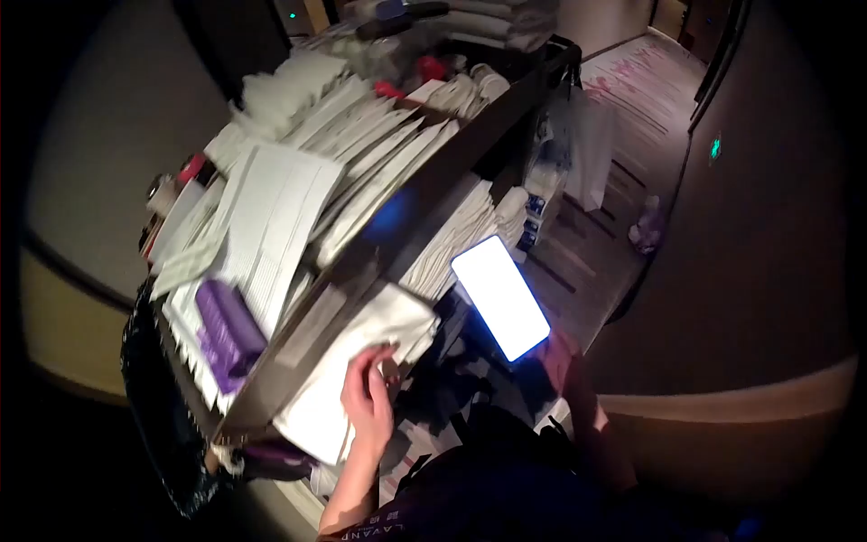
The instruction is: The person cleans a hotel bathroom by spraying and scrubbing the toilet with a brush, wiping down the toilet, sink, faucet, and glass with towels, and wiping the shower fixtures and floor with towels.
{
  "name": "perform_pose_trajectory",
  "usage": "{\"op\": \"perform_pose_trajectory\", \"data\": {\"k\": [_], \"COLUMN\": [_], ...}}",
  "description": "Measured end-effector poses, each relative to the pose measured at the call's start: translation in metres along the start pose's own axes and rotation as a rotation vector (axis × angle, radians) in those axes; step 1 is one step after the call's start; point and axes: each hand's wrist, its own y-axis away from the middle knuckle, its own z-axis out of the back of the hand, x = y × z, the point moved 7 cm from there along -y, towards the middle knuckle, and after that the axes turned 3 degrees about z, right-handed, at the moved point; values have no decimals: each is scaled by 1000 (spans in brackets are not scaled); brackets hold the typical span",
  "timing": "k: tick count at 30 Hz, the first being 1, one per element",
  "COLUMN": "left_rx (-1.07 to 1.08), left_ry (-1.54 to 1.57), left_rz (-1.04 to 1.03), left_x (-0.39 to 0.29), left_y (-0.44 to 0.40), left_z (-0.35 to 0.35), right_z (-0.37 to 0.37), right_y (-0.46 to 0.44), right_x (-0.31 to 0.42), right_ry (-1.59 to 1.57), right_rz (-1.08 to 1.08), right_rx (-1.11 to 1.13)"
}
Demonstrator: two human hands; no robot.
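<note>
My right hand [562, 361] is closed round the lower corner of a phone [501, 298], whose screen glows plain white. My left hand [370, 388] is beside folded white linen [316, 420] on the lower shelf of a cart, its fingers curled; whether they touch or grip the cloth is too unclear to tell. Above it, the cart's dark top edge [361, 262] runs diagonally. A purple roll [230, 325] lies on the white folded linens [271, 208] in the top tray.
More linen stacks [461, 230] fill the lower shelf. Red items and rolled cloths sit at the tray's far end. A clear bag [587, 154] hangs beyond the cart. A purplish bag [647, 226] rests on the patterned carpet [632, 90] by the right wall [759, 271].
</note>
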Motion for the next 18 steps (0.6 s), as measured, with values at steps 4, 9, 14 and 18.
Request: {"op": "perform_pose_trajectory", "data": {"k": [4,9,14,18], "left_rx": [16,40,9,88], "left_ry": [-406,-559,-606,-712], "left_rz": [-178,-269,-242,-273], "left_x": [11,15,34,18], "left_y": [-22,-11,-6,-12], "left_z": [-45,-35,-33,-39], "right_z": [51,91,90,109], "right_y": [-140,-269,-364,-409], "right_x": [58,17,-21,-70], "right_ry": [218,207,330,355], "right_rz": [136,107,-1,-85], "right_rx": [-56,-23,-51,-25]}}
